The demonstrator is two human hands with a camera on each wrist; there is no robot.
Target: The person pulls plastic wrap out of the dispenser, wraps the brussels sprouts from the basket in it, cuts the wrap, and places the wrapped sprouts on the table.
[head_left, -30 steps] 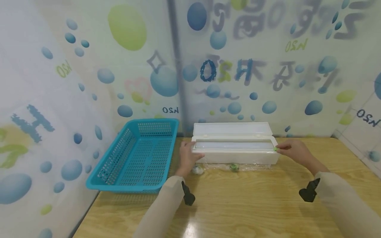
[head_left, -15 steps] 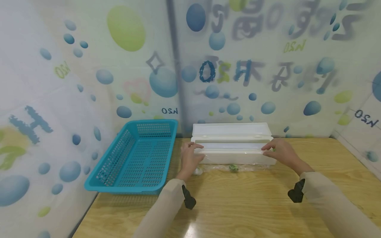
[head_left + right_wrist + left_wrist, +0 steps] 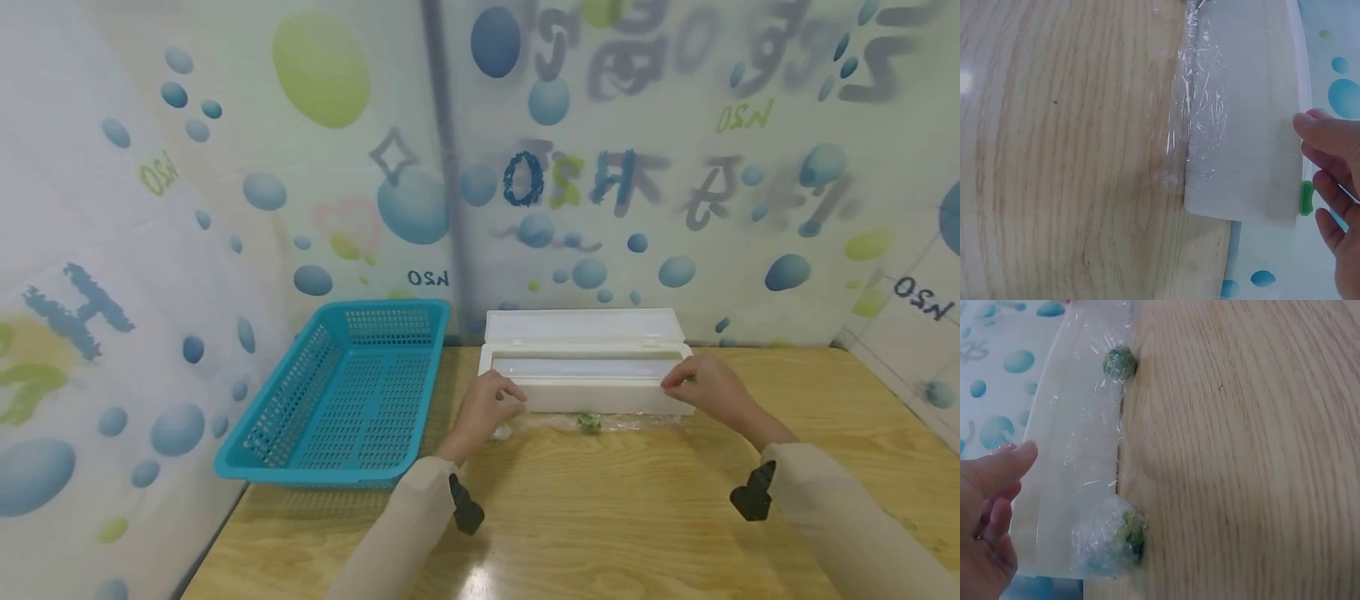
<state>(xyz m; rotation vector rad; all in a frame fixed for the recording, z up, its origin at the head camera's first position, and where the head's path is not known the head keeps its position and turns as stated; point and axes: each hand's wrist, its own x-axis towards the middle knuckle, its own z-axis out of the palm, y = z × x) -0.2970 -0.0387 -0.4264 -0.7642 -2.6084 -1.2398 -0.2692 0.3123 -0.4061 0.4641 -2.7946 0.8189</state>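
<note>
A white cling film dispenser (image 3: 600,397) stands at the back of the table with its lid (image 3: 581,326) up and a pale roll (image 3: 588,367) inside. Clear cling film (image 3: 1200,112) hangs down its front, around small green and whitish wrapped lumps (image 3: 1119,362). My left hand (image 3: 483,410) is at the dispenser's front left, thumb and index close together; whether film lies between them cannot be told. At the front right edge, my right hand (image 3: 712,390) pinches the film's edge between thumb and index. A green slider (image 3: 1306,198) sits beside the right fingers.
A blue plastic basket (image 3: 225,467) stands to the left, overhanging the table's left edge. The wooden table (image 3: 600,517) reaches forward from the dispenser. A bubble-printed curtain (image 3: 562,275) rises close behind.
My right hand has moved left from the green slider onto the dispenser's front edge. My left hand has come down and right from the left corner, its thumb and index drawing closer.
</note>
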